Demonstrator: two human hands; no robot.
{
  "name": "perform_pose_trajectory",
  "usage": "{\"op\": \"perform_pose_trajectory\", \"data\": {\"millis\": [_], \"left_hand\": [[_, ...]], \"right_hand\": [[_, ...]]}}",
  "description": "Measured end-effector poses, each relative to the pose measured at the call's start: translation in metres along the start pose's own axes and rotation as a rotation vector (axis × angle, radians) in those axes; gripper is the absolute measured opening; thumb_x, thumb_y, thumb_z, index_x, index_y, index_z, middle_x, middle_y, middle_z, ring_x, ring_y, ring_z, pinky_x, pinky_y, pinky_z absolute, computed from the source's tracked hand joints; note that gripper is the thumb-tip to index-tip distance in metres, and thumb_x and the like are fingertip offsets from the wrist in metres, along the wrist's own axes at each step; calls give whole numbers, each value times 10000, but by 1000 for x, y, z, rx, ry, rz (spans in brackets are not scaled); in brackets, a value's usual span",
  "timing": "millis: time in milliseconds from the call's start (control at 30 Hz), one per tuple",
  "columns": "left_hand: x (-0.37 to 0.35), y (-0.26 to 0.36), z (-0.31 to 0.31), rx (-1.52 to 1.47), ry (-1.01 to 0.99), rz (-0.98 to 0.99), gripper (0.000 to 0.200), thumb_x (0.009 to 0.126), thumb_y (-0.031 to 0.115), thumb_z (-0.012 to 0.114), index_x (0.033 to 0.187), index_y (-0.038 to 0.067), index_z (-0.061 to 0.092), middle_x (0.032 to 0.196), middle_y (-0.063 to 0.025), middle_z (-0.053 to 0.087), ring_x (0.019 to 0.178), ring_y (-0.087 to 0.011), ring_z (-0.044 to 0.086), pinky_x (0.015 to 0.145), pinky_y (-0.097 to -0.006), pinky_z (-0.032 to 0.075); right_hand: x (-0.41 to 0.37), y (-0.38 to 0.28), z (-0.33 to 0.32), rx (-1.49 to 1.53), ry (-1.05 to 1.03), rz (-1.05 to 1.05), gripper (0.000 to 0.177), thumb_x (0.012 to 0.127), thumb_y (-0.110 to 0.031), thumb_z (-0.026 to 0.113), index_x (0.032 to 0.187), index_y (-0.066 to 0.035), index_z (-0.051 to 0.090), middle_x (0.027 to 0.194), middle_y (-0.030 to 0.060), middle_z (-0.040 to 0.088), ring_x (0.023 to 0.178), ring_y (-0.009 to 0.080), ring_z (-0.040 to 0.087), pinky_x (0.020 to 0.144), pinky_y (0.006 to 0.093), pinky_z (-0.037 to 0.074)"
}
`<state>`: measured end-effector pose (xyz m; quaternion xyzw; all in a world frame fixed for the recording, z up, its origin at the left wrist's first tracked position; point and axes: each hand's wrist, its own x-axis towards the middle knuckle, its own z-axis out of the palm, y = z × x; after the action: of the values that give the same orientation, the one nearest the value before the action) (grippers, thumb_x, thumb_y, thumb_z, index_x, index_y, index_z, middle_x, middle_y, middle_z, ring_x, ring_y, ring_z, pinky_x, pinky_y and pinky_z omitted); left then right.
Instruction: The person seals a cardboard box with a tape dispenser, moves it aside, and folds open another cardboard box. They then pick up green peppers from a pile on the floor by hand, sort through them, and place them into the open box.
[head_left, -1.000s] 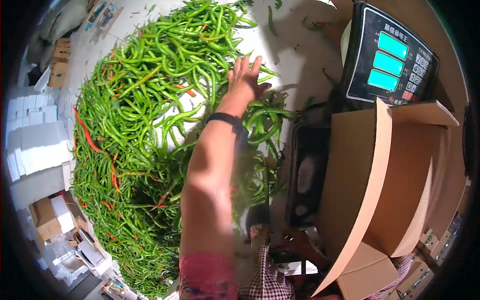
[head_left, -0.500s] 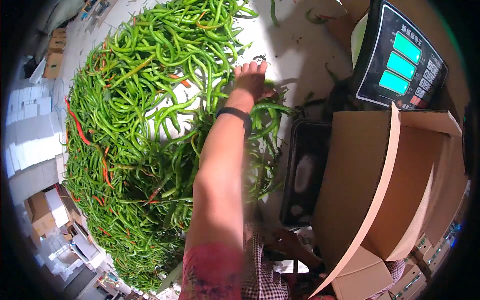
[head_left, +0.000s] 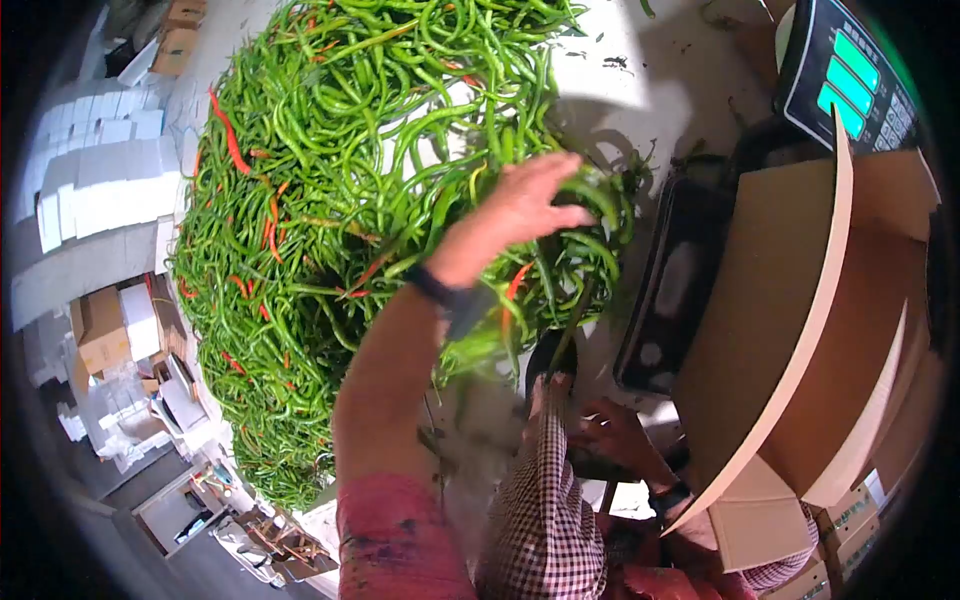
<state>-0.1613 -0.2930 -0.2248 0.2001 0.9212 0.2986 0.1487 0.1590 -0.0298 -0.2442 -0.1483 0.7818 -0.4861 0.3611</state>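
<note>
The pile of green peppers [head_left: 300,210] is the biggest thing before us, spreading well to the left of our landmark, the cardboard box. The pile's nearer edge is ragged, with loose peppers curling out toward the box, and a bare patch of pale floor [head_left: 640,85] gives us open room above and left of the box. The cardboard box [head_left: 765,290] stands tilted, flaps out, its long front edge curving between us and its hollow inside. Left of it, just beside its wall, lies a black tray [head_left: 678,290]; a narrow pale strip separates the tray from the pile. Above the box, close to its top flap, leans a scale display [head_left: 850,85] with three lit teal windows; its digits, heading and keys are too blurred for us to read. Below the box are cartons [head_left: 850,515] with green marks too small to make out. Our left hand [head_left: 525,205], left of the box, is over the pile's nearer edge, fingers stretched, thumb spread apart; blur hides any contact. Our right hand [head_left: 612,435], lower left of the box, is in shadow, fingers bent; we cannot tell whether it pinches anything.
</note>
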Motion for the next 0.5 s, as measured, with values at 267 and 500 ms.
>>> {"op": "perform_pose_trajectory", "data": {"millis": [267, 500], "left_hand": [[-150, -47, -106, 10, 2, -722, 1098, 676, 592, 765, 1420, -76, 310, 1361, -304, 463, 1273, -359, 474, 1086, -383, 354], [-145, 12, -55, 506, -263, -673, 1088, 595, 621, 786, 1401, 27, 358, 1273, -230, 518, 1243, -386, 440, 1013, -484, 323]], "right_hand": [[-14, -32, -3, 215, 107, 372, 221, 866, -181, 624, 1025, -30, 596, 919, 129, 670, 872, 219, 665, 753, 339, 510], [-19, -47, -2, 147, 39, 479, 358, 877, -272, 606, 1163, -57, 602, 1017, 114, 670, 951, 217, 642, 793, 357, 540]]}}
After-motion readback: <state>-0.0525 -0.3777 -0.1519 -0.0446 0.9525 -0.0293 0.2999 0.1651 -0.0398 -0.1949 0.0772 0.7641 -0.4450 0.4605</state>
